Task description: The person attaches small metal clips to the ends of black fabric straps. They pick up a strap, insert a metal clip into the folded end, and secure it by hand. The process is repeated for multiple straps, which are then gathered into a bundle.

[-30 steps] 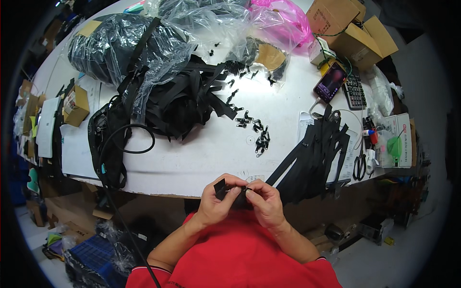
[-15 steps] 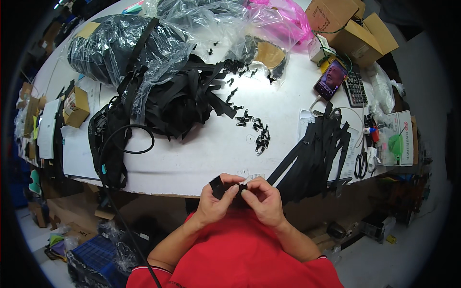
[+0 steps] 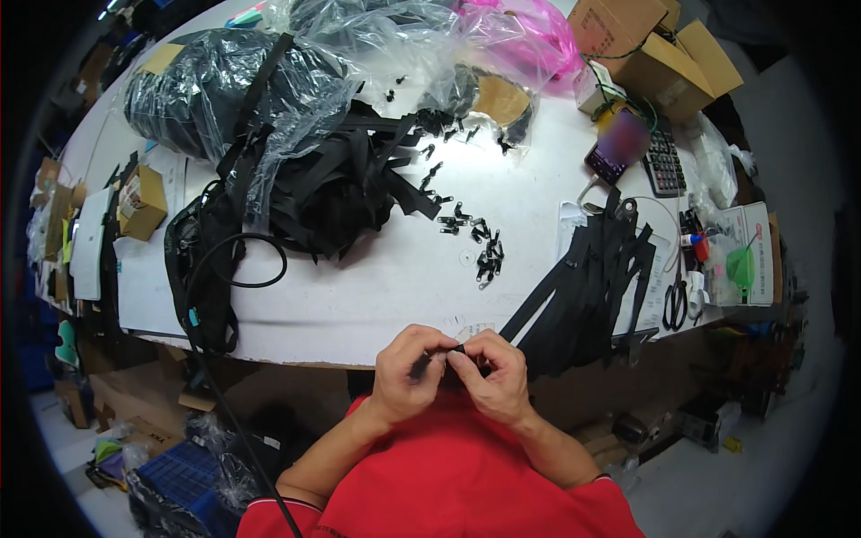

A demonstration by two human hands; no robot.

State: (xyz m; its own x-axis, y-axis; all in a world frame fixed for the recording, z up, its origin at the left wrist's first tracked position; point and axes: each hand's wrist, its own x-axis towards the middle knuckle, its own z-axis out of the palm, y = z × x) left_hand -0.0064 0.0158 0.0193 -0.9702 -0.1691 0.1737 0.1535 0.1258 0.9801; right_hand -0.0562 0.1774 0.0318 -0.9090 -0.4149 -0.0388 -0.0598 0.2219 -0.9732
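Note:
My left hand [image 3: 401,377] and my right hand [image 3: 499,378] meet at the table's front edge, in front of my red shirt. The left fingers are closed on a black zipper tape [image 3: 419,366], mostly hidden in the palm. Against them the right thumb and fingers pinch a small dark piece at the tape's end; I cannot make out whether it is a slider. Black zipper sliders [image 3: 490,260] lie in a loose trail beyond my hands. Just right of my right hand, a bundle of black zipper tapes [image 3: 574,300] hangs over the edge.
A tangled heap of black tapes [image 3: 327,202] and a plastic-wrapped black roll [image 3: 202,94] fill the left. At right are a phone [image 3: 605,169], a calculator [image 3: 664,166], scissors [image 3: 674,307] and an open carton [image 3: 673,81]. A black cable [image 3: 202,359] runs down the left side.
The square end of black tape that stuck up from my left hand has dropped into the palm. My left fingers have curled closer to the right ones.

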